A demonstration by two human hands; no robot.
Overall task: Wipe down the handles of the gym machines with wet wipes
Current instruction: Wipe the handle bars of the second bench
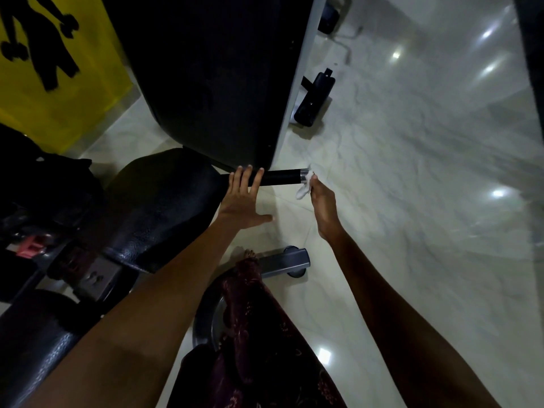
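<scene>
A black handle (281, 176) with a silver end cap sticks out to the right from a black padded gym machine, low over the floor. My left hand (241, 198) lies over the handle near the pad, fingers straight across it and thumb spread out. My right hand (322, 201) pinches a crumpled white wet wipe (304, 188) and holds it against the silver tip of the handle.
A large black back pad (212, 78) rises behind the handle, and a black seat pad (159, 207) is to the left. A grey steel foot (290, 262) of the frame lies on the glossy white marble floor (412, 201). A yellow wall panel (59, 83) stands at the upper left.
</scene>
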